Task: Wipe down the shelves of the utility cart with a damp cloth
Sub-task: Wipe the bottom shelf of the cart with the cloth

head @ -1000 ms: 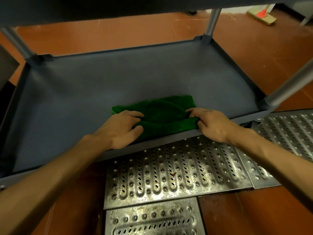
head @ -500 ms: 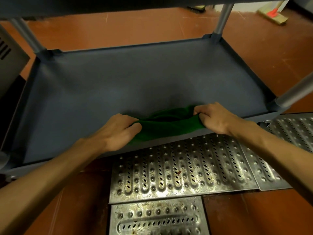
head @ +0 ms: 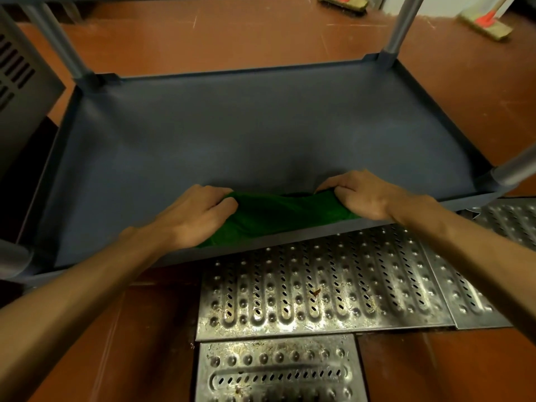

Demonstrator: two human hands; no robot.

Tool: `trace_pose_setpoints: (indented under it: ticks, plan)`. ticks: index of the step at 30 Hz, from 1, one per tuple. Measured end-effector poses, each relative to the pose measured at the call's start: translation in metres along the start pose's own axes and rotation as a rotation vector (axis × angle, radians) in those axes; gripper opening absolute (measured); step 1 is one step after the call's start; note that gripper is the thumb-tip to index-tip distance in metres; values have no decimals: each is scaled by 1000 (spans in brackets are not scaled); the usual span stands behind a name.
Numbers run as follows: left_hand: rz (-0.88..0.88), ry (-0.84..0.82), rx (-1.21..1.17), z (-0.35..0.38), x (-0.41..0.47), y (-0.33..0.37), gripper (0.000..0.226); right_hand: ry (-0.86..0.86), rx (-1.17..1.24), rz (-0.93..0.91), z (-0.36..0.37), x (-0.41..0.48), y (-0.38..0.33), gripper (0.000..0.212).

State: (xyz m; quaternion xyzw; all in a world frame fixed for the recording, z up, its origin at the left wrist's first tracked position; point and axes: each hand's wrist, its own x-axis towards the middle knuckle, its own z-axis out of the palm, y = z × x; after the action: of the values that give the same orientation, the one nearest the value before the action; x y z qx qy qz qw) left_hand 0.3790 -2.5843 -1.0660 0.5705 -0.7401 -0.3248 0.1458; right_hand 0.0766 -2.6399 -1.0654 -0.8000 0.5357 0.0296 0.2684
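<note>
Just at the front of the shelf point(head: 261, 134), green cloth point(head: 284, 216).

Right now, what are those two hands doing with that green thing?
A person is cleaning the bottom shelf of a grey utility cart. The left hand and the right hand each grip one end of a green cloth, bunched up between them at the shelf's near edge. Below the arms, metal drain grates lie in the red floor.
</note>
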Motion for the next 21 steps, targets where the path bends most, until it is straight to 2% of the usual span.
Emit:
trace_pose_setpoints:
  ticks: [21]
  plan:
    - [-197,92,20,-60,-73,-68,45,-116,-5,-213,36,37,-95,37]
